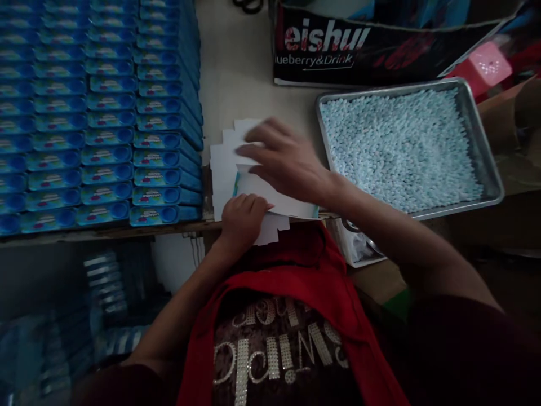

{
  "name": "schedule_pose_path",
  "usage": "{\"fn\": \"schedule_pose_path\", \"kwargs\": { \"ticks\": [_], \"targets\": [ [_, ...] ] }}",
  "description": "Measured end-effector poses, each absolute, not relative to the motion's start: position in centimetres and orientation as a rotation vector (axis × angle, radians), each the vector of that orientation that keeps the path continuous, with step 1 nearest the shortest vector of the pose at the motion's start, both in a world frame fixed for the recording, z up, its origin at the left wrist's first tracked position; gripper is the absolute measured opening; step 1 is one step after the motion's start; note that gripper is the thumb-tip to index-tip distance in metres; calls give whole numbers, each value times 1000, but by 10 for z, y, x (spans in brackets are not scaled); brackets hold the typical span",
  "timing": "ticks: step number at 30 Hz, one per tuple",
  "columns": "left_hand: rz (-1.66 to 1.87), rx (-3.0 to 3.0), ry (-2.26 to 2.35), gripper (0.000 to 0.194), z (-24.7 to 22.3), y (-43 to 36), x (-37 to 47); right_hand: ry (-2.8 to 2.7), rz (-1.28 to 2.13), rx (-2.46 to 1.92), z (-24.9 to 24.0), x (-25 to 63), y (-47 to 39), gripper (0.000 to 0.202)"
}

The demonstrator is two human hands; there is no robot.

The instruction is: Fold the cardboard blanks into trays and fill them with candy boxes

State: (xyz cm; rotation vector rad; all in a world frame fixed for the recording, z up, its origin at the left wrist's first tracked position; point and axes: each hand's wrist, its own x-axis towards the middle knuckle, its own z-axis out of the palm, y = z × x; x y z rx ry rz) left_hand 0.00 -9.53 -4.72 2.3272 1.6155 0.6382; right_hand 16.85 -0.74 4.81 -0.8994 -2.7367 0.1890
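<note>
A flat white carton blank (287,204), with blue-green print showing at its edges, lies at the table's front edge on other white blanks (220,183). My left hand (243,220) has its fingers curled onto the near left part of the top blank, thumb along its edge. Above the same blank is my right hand (291,163), palm down, its fingers spread and blurred by motion. I cannot tell whether that hand touches the card. Tight rows of blue printed boxes (154,159) stand left of my hands.
A metal tray (492,163) full of small pale blue-green pieces (401,146) sits to the right. Behind it stands a black cardboard box (321,53), with a pink container (486,67) beside it. A white bin (359,251) is below the table edge.
</note>
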Motion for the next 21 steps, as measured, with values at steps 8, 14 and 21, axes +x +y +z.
{"fn": "schedule_pose_path", "kwargs": {
  "ticks": [8, 14, 21],
  "targets": [
    [259, 2101, 1752, 13, -52, -57, 13, -2566, 207, -1367, -53, 233, -128, 36],
    [331, 2603, 1619, 26, -51, -107, -1, -2682, 83, -1282, -63, 220, -105, 26],
    [-25, 2544, 1764, 45, -57, -102, 9, -2759, 180, -1472, -54, 209, -96, 29]
  ]
}}
